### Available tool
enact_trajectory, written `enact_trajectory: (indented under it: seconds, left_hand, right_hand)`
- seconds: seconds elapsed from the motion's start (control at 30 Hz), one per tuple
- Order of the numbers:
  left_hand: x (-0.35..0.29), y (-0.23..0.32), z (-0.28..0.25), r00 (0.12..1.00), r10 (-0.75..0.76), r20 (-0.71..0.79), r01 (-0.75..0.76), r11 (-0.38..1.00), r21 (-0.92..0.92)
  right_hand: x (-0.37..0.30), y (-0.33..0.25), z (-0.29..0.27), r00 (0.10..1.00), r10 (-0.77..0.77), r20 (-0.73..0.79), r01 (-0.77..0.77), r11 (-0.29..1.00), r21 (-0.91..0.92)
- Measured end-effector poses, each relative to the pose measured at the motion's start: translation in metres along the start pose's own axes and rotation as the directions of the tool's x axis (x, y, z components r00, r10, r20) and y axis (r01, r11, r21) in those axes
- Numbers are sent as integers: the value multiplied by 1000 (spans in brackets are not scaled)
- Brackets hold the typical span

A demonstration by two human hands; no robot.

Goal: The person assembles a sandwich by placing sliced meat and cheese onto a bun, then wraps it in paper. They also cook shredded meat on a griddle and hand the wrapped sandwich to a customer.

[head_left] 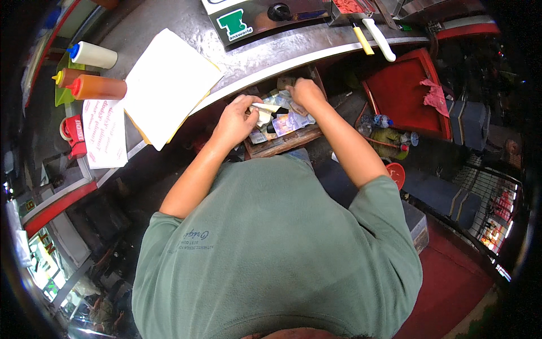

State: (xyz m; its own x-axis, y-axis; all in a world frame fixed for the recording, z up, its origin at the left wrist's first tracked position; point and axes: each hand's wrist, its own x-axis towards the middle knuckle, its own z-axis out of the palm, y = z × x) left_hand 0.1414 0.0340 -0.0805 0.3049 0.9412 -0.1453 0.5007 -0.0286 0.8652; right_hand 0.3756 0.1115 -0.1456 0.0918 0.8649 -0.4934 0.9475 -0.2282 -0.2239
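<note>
Below the counter's front edge, an open wooden drawer (285, 142) holds several loose banknotes (291, 122), some purplish blue and others brownish. Over its left side, my left hand (235, 120) is closed, pinching a pale folded banknote (266, 107) between thumb and fingers. My right hand (307, 93) reaches into the drawer's far right part with its fingers curled down among the notes. A brownish note (285, 83) lies by those fingertips; whether they grip it is hidden.
White paper sheets (166, 85) lie on the metal counter (169, 20). Left of them are a white squeeze bottle (96, 55) and an orange one (99, 87). A white-handled knife (378, 39) and a yellow-handled tool (363, 40) overhang the counter edge. Plastic bottles (375, 120) are at the right.
</note>
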Motion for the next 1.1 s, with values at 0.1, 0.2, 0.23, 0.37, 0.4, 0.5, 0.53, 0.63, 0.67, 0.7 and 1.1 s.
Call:
enact_trajectory:
  seconds: [0.1,0.2,0.23,0.37,0.4,0.5,0.53,0.63,0.67,0.7,1.1]
  left_hand:
    - [-12,0,3,998,-10,-58,4,994,-109]
    - [-21,-14,7,994,-98,-45,85,969,-232]
    - [-26,-21,7,988,-154,-19,142,944,-298]
    - [-44,-34,7,983,-185,-16,135,768,-626]
    - [-49,-38,0,972,-231,50,219,804,-553]
    - [-57,-36,-5,987,-158,33,148,802,-579]
    - [-58,-34,-7,986,-165,27,150,805,-573]
    - [-62,-30,-15,979,-198,44,191,831,-523]
    - [-63,-30,-21,973,-220,68,225,847,-482]
    - [-63,-27,-23,971,-225,82,236,841,-488]
    - [-28,7,18,994,52,-98,-90,889,-448]
  right_hand:
    - [26,-1,17,992,30,122,-23,998,-58]
    - [61,16,53,987,-75,141,89,991,-97]
    - [61,15,52,982,-127,143,143,984,-106]
    - [37,37,47,972,-232,-20,233,966,110]
    - [25,51,47,912,-400,-89,393,915,-91]
    - [1,52,48,858,-493,146,505,755,-417]
    - [-3,49,42,859,-434,270,511,713,-480]
    - [-13,43,22,825,-502,259,553,624,-553]
    - [-16,41,14,829,-504,243,558,710,-430]
    - [-20,40,6,834,-503,225,551,780,-297]
    - [-155,-8,2,893,-298,-339,407,208,890]
